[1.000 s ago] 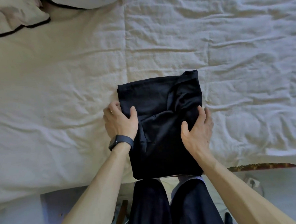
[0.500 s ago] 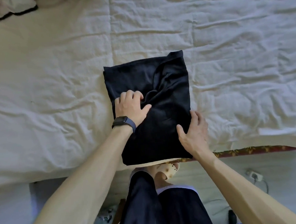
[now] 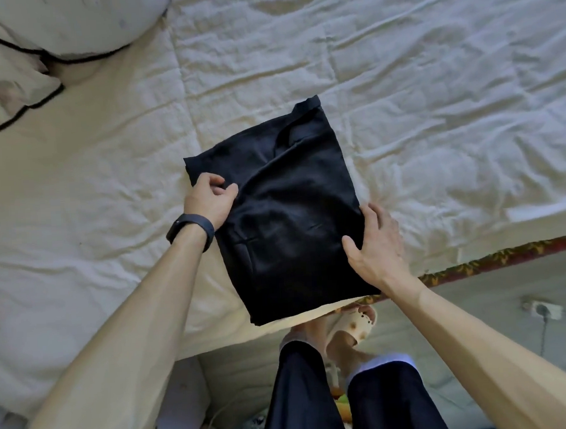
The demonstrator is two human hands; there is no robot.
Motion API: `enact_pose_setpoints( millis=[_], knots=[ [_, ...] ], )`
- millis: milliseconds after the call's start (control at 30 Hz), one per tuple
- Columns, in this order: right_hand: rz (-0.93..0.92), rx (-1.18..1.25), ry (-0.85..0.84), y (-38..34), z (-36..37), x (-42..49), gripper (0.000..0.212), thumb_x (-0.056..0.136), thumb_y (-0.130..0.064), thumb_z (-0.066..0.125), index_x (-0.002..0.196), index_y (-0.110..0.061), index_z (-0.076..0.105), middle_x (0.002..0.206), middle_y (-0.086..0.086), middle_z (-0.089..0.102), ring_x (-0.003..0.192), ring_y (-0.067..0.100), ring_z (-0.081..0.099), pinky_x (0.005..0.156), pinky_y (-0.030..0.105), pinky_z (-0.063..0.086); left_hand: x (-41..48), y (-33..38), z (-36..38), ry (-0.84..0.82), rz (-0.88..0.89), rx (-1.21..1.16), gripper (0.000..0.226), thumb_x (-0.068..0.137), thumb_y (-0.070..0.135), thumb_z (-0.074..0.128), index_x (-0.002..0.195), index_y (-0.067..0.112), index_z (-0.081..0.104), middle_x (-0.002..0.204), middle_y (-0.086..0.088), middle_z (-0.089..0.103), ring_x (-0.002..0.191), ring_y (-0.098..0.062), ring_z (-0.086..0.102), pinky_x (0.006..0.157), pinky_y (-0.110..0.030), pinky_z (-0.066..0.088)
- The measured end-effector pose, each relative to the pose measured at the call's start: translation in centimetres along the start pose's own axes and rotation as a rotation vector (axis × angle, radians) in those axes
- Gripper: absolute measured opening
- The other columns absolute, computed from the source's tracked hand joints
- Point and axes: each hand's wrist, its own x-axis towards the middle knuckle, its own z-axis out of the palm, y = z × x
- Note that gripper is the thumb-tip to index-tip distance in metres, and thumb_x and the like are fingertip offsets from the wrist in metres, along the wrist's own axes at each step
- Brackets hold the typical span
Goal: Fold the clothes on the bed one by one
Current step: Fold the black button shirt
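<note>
Both bare forearms reach forward. The left hand (image 3: 210, 201) is at the left edge of the folded black garment (image 3: 288, 220), fingers curled in and pinching the cloth against the thumb. The right hand (image 3: 376, 242) is at the garment's right edge, fingers pretty much straight and spread, thumb lying on top.

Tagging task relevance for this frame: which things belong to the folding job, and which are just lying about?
Job:
black folded garment
left hand, pinching the garment's left edge
right hand, fingers straight at its right edge
bed sheet under it

Lying about:
white pillow
black-trimmed pillowcase
beige sandal
floor socket
</note>
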Motion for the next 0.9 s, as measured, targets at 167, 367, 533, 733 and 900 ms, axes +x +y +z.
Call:
enact_pose_setpoints(
  millis=[167, 367, 533, 733, 900],
  knots=[
    [0.094, 0.173, 0.088, 0.2, -0.1, -1.5, 0.065, 0.096, -0.04, 0.06, 0.15, -0.013, 0.037, 0.141, 0.005, 0.048, 0.131, 0.022, 0.043, 0.111, 0.041, 0.038, -4.4, -1.8, 2.2, 0.293, 0.077, 0.058, 0.049, 0.086, 0.046, 0.068, 0.123, 0.018, 0.053, 0.125, -0.008, 0.052, 0.117, -0.03, 0.051, 0.096, -0.042, 0.044],
    [0.313, 0.375, -0.146, 3.0, -0.4, -4.1, 0.039, 0.091, -0.043, 0.072, 0.117, -0.022, 0.053, 0.105, -0.01, 0.061, 0.1, 0.016, 0.062, 0.081, 0.032, 0.047, -15.3, -7.2, 7.6, 0.306, -0.376, -0.326, 0.076, 0.076, 0.058, 0.077, 0.128, 0.014, 0.043, 0.122, -0.004, 0.049, 0.112, -0.026, 0.052, 0.095, -0.039, 0.046],
    [0.409, 0.558, -0.29, 6.6, 0.6, -3.9, 0.038, 0.087, -0.048, 0.076, 0.111, -0.019, 0.069, 0.104, -0.001, 0.076, 0.097, 0.021, 0.072, 0.082, 0.037, 0.057, -18.9, -11.2, 10.6, -0.092, -0.562, -0.559, 0.082, 0.075, 0.049, 0.084, 0.138, 0.02, 0.041, 0.125, 0.007, 0.053, 0.116, -0.019, 0.054, 0.099, -0.035, 0.044],
    [0.364, 0.652, -0.36, 7.5, 0.7, -3.4, 0.019, 0.096, -0.025, 0.071, 0.106, -0.01, 0.067, 0.102, 0.007, 0.076, 0.083, 0.019, 0.072, 0.089, 0.044, 0.058, -17.2, -15.2, 10.8, -0.15, -0.573, -0.764, 0.046, 0.082, 0.026, 0.082, 0.122, 0.014, 0.061, 0.119, -0.001, 0.068, 0.101, -0.013, 0.064, 0.084, -0.029, 0.051],
    [0.346, 0.664, -0.291, 7.1, 0.9, -4.0, 0.008, 0.102, -0.026, 0.063, 0.103, -0.018, 0.063, 0.1, 0.0, 0.074, 0.084, 0.016, 0.076, 0.071, 0.029, 0.055, -18.5, -15.3, 10.4, -0.248, -0.565, -0.835, 0.018, 0.092, 0.021, 0.072, 0.107, 0.017, 0.063, 0.11, -0.002, 0.07, 0.091, -0.017, 0.07, 0.087, -0.035, 0.055]
  ],
)
